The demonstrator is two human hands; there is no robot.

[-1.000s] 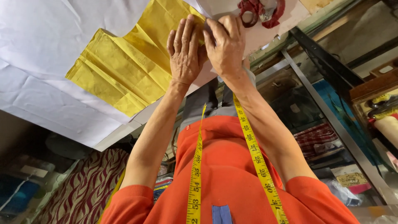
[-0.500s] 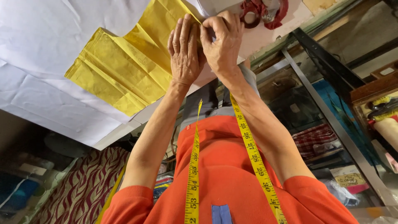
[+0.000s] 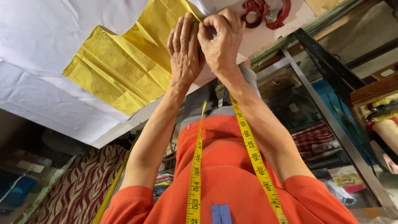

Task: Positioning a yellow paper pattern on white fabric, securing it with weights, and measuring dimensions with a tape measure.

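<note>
Both hands pinch the yellow paper's (image 3: 124, 66) corner; left hand (image 3: 185, 52) nearer, right hand (image 3: 222, 39) beside; sheet runs toward 8 o'clock

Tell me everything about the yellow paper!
The yellow paper is a thin, creased sheet, folded into layers with faint drawn lines. It lies flat on white paper on a table. The left hand presses its upper corner, and the right hand pinches the edge there.
</note>
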